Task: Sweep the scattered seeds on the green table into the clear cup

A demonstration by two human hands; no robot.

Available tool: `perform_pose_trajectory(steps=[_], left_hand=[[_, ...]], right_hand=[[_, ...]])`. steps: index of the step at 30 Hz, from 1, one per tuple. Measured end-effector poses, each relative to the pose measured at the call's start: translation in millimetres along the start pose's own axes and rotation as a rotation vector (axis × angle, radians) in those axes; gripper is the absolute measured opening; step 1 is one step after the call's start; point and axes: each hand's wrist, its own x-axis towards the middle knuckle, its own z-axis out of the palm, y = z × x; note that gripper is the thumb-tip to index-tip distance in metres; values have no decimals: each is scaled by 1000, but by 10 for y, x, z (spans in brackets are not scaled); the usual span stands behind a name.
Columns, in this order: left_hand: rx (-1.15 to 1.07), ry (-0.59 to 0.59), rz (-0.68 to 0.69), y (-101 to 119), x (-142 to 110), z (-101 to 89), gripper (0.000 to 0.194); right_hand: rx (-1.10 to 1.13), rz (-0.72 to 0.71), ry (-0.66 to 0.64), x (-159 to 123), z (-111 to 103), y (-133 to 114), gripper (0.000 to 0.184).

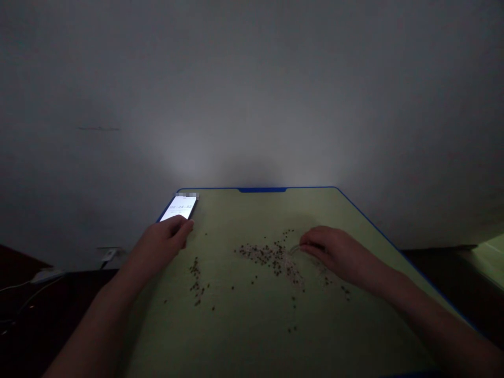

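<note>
My left hand [170, 234] is at the left side of the table, its fingers curled and thumb pressed in. It overlaps the lower end of a lit phone [179, 207] lying face up; what the fingers hold, if anything, is hidden. On the right, my right hand [323, 244] is closed in a pinch, low over the tabletop. A thin, pale, curved strand [295, 248] sticks out from its fingertips to the left. Beside that hand spreads a pile of small dark and pale grains [271, 255], which look like beans or beads.
A smaller scatter of dark grains [196, 281] lies left of the pile, with stray ones towards the front. The pale green table [244, 341] has a blue rim and stands against a grey wall [252, 105]. White cables and a plug [109, 255] are at the lower left. Light is dim.
</note>
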Motion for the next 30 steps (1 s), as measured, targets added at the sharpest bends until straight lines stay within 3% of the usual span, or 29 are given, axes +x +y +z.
perform_pose_trajectory(steps=[5,11,18,22,27,30], left_hand=[[-20,17,-15,-31,18,10,35],[18,14,8,-29,16,8,35],[37,4,3,-6,11,24,35],[30,-6,15,-18,18,38,35],[38,-19,5,9,6,27,35],[23,-32,-12,20,4,23,35]], right_hand=[[-286,-256,59,71,159,-112,21],[-367,-375,84,-334,203,-100,23],[-255,-289,43,-706,-76,-172,26],[-127,-275,-70,-775,-137,-334,22],[4,-245,-226,-573,4,-446,22],[65,-253,-244,-320,108,-447,21]])
